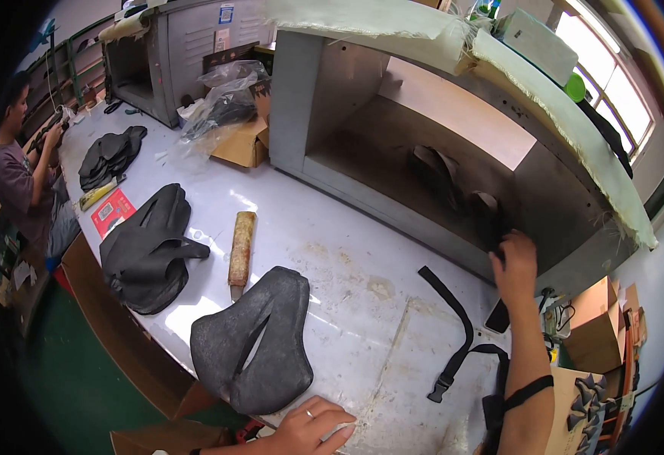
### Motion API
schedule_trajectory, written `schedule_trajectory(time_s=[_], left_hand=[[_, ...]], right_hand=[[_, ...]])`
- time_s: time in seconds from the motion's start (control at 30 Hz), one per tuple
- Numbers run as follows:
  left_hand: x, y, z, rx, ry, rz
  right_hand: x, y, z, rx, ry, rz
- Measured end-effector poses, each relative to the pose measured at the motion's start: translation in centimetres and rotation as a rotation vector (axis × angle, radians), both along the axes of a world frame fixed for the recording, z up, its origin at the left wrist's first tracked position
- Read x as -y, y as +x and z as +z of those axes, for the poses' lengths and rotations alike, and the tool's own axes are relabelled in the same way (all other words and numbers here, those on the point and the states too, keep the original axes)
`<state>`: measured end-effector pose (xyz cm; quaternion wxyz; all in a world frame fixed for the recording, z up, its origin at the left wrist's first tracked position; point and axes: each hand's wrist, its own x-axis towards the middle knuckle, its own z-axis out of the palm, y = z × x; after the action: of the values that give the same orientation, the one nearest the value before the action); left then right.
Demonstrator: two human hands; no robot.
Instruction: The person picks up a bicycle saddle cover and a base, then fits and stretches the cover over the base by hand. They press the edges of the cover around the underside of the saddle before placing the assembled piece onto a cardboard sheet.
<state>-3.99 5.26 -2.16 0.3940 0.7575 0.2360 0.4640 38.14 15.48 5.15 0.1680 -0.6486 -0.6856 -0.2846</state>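
My right hand point(516, 262) reaches to the front opening of a grey metal box point(290, 106). Its fingers are closed at the end of a dark curved piece point(486, 216), and the grip is partly hidden. Behind that piece, another dark curved piece point(434, 174) lies inside the box. At the table's near edge rests my left hand point(309, 428), wearing a ring, its fingers curled over something whitish that I cannot make out. Beside it lies a black saddle-shaped cover point(260, 345) with a long slot. A knife with a worn tan handle point(242, 246) points toward the cover.
Stacked black covers point(154, 254) lie at left, beside a red card point(113, 212) and more black pieces point(112, 155). A buckled black strap point(453, 318) lies near my right arm. Plastic wrap covers a cardboard box point(242, 144). Another person point(28, 167) works at far left.
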Motion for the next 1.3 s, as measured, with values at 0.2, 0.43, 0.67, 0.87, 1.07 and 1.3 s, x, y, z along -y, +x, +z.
schedule_trajectory(time_s=[0.2,0.43,0.67,0.87,1.07,1.3], left_hand=[[0.6,-1.0,-0.9,-0.007,-0.039,-0.019],[-0.9,-1.0,0.3,0.427,-0.501,-0.072],[-1.2,1.8,7.9,-0.036,-0.541,-0.809],[1.5,1.4,6.4,-0.388,-0.526,-0.758],[2.7,-0.2,5.6,-0.322,-0.445,-0.643],[3.5,-0.5,5.9,-0.216,-0.592,-0.553]], right_hand=[[6.1,-6.8,10.2,-0.025,0.618,0.063],[16.4,-17.0,14.8,-0.938,0.158,0.105],[19.6,-22.4,9.1,-1.109,-0.596,0.356],[21.7,-22.9,5.3,-1.222,-0.689,0.27],[22.2,-23.2,2.9,-1.32,-0.775,0.38],[21.8,-23.2,-3.1,-2.599,-1.122,0.415]])
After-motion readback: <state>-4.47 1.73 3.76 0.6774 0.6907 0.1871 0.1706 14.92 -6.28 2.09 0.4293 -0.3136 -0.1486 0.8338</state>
